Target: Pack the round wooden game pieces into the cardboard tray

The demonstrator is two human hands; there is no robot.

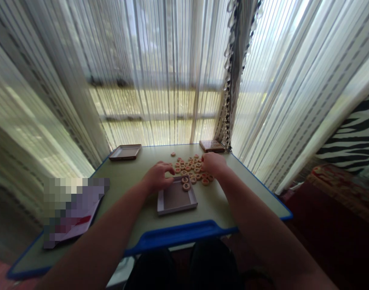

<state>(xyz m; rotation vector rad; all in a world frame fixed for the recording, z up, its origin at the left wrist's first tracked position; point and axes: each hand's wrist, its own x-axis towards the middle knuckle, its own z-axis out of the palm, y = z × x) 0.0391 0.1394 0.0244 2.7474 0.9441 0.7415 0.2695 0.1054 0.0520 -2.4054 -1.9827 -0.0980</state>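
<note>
A pile of round wooden game pieces (192, 166) with red marks lies on a pale green table (133, 169). In front of it sits a shallow square box (176, 198) holding two pieces at its far edge. My left hand (158, 175) rests at the box's far left corner, fingers curled, beside the pile. My right hand (213, 164) lies on the right side of the pile, fingers bent over the pieces. What each hand holds is hidden.
A flat box lid (125, 152) lies at the table's far left, a patterned wooden box (211, 145) at the far right. Papers (70, 219) cover the near left corner. The table has a blue rim (184, 234). Sheer curtains hang behind it.
</note>
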